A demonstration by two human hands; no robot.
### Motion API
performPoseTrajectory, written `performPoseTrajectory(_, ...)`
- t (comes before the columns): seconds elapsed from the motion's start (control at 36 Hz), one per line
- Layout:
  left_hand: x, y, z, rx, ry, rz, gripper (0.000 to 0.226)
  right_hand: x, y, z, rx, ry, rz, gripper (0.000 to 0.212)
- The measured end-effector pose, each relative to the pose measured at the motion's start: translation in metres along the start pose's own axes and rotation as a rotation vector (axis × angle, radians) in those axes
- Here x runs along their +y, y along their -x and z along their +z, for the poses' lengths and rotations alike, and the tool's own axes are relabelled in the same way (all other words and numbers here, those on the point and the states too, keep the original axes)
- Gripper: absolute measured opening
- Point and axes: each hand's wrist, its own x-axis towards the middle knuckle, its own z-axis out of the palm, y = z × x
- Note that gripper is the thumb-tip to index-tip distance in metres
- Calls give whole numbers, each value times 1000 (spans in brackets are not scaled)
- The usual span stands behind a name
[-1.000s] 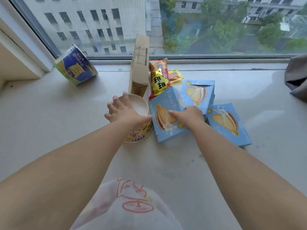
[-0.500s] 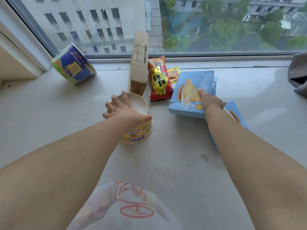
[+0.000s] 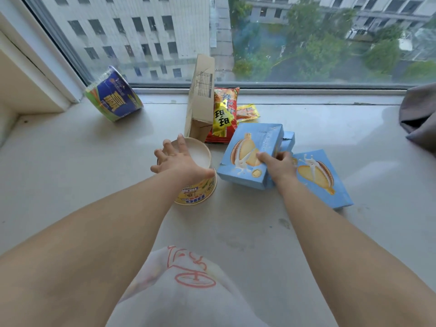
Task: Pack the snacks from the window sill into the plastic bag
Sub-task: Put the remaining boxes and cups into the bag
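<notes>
Two hands work on the window sill point(image 3: 70, 175). The left hand point(image 3: 179, 161) rests on top of a yellow instant-noodle cup point(image 3: 198, 192) that stands upside down, its fingers point(image 3: 168, 146) spread and straight over the white base. The right hand point(image 3: 279, 165) grips the near right edge of a light blue biscuit box point(image 3: 247, 149), thumb on the printed face and the other fingers curled behind it, so the box sits tilted up. A second blue box point(image 3: 289, 140) peeks out just behind it, and a third blue box point(image 3: 323, 180) lies flat to the right, under the wrist. Beyond the cup a brown cardboard box point(image 3: 200, 100) stands upright, with a red and yellow snack packet point(image 3: 224, 114) leaning beside it and a small yellow sachet point(image 3: 247, 112) to the right. Far left, a blue noodle bowl point(image 3: 113, 97) lies tipped near the window frame. The white plastic bag point(image 3: 188, 291) with a red print sits near the bottom edge, between the forearms. A grey cloth point(image 3: 420, 114) lies at the far right.
</notes>
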Motion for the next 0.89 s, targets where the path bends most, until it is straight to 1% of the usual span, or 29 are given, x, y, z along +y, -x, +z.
performPoseTrajectory(0.06,-4,9,2,2,5,5,124,8,15,-4,-22,-30,41,57)
performPoseTrajectory(0.17,-20,36,8,2,-2,25,119,23,37,-15,-51,-99,83,90)
performPoseTrajectory(0.19,-26,44,8,9,-2,36,118,25,43,-19,-55,-119,89,95)
performPoseTrajectory(0.22,-32,51,8,14,2,49,116,23,53,-22,-57,-137,92,96)
performPoseTrajectory(0.28,-47,67,6,8,13,67,115,20,74,-29,-64,-184,109,87)
performPoseTrajectory(0.36,-69,88,-4,15,87,11,117,18,106,-38,-112,-301,126,78)
performPoseTrajectory(0.42,-79,101,-19,66,166,-29,117,18,127,-46,-139,-346,98,74)
performPoseTrajectory(0.5,-86,121,-54,175,276,-2,118,19,159,-60,-169,-381,41,70)
performPoseTrajectory(0.61,-103,155,-93,291,441,107,119,28,196,-78,-195,-413,-24,68)
performPoseTrajectory(0.69,-122,183,-113,372,560,200,120,34,221,-93,-213,-468,-72,83)
performPoseTrajectory(0.75,-133,207,-124,402,613,263,118,37,238,-102,-226,-474,-118,84)
performPoseTrajectory(0.81,-146,231,-129,400,649,325,119,40,256,-112,-226,-497,-151,80)
performPoseTrajectory(0.89,-166,263,-127,328,690,409,129,49,281,-124,-231,-509,-220,70)
